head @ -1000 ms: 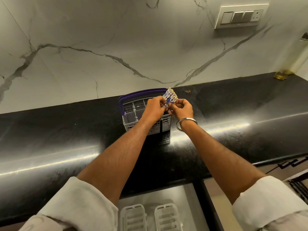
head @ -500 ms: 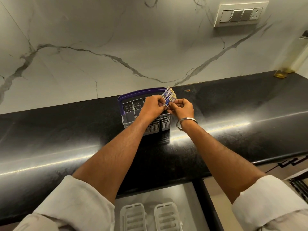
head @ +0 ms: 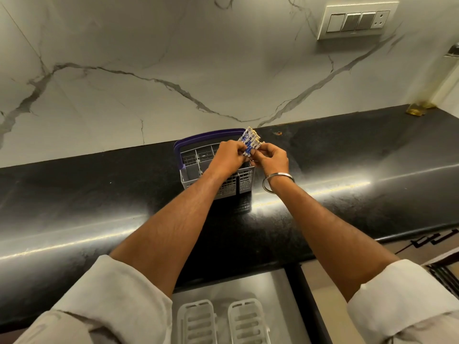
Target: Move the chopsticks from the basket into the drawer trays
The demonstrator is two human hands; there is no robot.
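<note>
At the bottom centre of the frame, two white slotted trays [head: 222,321] are sitting in the open drawer [head: 278,294], just below the desk [head: 99,207] edge. What shows of both trays is holding nothing; their near ends are running off frame.

Mid-frame, both forearms are reaching up over the black desk to the grey basket [head: 216,170] with the purple rim. Left hand [head: 229,156] and right hand [head: 273,157] are both pinching the bundle of chopsticks [head: 250,144], fingers curled round it from either side.

Change over the last second: the bundle is sitting slightly higher, blue-patterned tips now poking above the basket's far rim at centre frame. My read: the lift-out is under way, transfer not yet started. The bundle's lower ends are hidden by the hands, so I cannot tell whether they are clear of the basket.

The basket compartments in view on the left are looking empty; the right one is blocked by the hands.
</note>
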